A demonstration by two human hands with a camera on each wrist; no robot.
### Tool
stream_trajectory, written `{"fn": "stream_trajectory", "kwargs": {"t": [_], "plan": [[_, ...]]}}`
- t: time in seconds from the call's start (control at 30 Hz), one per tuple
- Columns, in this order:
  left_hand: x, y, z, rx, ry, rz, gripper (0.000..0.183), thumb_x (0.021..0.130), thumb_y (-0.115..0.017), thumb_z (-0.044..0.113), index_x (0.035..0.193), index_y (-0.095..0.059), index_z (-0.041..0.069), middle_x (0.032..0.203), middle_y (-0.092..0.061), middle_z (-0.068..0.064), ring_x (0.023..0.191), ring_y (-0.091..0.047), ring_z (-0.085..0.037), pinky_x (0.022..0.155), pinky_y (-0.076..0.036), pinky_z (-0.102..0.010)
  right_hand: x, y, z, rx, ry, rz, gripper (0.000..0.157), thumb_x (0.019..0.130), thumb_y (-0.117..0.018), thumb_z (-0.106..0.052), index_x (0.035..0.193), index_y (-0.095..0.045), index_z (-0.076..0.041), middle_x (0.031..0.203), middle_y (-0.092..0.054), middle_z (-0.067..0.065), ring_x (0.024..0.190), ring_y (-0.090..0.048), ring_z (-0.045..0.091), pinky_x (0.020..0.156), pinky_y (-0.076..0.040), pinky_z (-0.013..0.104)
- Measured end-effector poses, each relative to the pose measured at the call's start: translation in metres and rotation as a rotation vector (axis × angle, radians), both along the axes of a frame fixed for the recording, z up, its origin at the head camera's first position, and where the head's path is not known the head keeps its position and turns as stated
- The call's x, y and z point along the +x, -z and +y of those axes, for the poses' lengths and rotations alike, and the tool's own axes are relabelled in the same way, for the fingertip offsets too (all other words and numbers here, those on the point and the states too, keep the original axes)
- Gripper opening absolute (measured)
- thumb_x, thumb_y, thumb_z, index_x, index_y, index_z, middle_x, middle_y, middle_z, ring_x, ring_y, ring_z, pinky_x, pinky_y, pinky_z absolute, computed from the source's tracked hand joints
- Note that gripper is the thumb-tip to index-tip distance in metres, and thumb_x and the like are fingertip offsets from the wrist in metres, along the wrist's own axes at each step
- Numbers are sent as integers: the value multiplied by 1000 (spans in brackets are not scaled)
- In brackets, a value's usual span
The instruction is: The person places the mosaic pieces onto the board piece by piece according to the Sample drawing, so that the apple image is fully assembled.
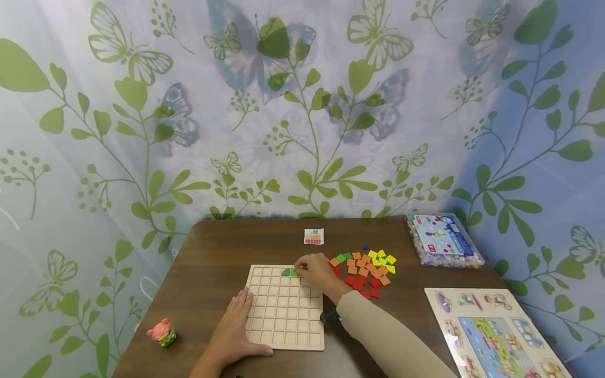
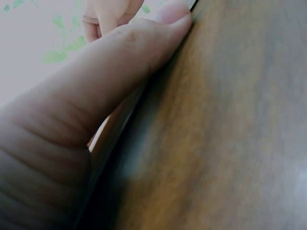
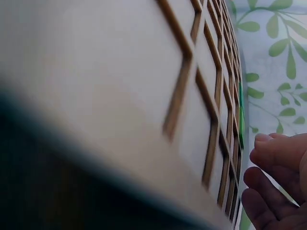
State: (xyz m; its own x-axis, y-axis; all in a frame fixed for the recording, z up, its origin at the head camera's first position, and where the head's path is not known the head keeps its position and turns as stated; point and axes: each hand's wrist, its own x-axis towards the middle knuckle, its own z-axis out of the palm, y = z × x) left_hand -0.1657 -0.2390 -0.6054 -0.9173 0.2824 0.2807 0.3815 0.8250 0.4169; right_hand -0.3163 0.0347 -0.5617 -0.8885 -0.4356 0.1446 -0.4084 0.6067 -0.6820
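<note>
A wooden grid board (image 1: 281, 321) lies on the dark table, its square cells marked by raised strips. My left hand (image 1: 232, 325) rests at its left side, fingers extended along that edge and thumb along the near edge; the thumb (image 2: 124, 57) fills much of the left wrist view. At the board's far edge, a dark green tile (image 1: 285, 272) and a light green tile (image 1: 294, 272) sit side by side in the grid. Over the light green tile is my right hand (image 1: 317, 270), thumb and forefinger close together; I cannot tell whether they pinch anything.
Right of the board lie loose orange tiles (image 1: 362, 264), red tiles (image 1: 359, 283) and yellow tiles (image 1: 388, 259). A small pattern card (image 1: 314, 237) is behind it. A boxed set (image 1: 444, 240) and picture puzzle (image 1: 496, 336) lie right; a pink figurine (image 1: 162, 332) stands left.
</note>
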Motion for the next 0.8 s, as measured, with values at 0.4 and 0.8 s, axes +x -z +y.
{"fn": "stream_trajectory", "kwargs": {"t": [0.4, 0.8], "plan": [[0, 3, 0, -14, 0, 15, 151, 54, -77, 93, 157, -39, -10, 168, -26, -26, 154, -26, -41, 123, -23, -54, -30, -3, 81, 75, 143, 65, 20, 91, -78, 5, 109, -80, -5, 103, -75, 5, 101, -70, 29, 86, -60, 44], [0, 2, 1, -6, -11, -11, 154, 52, -78, 94, 158, -36, -11, 169, -24, -24, 155, -23, -40, 124, -21, -53, -46, -3, 119, 180, 57, -60, 31, 93, -76, 6, 117, -80, -12, 118, -73, 7, 101, -68, 28, 84, -61, 44]]}}
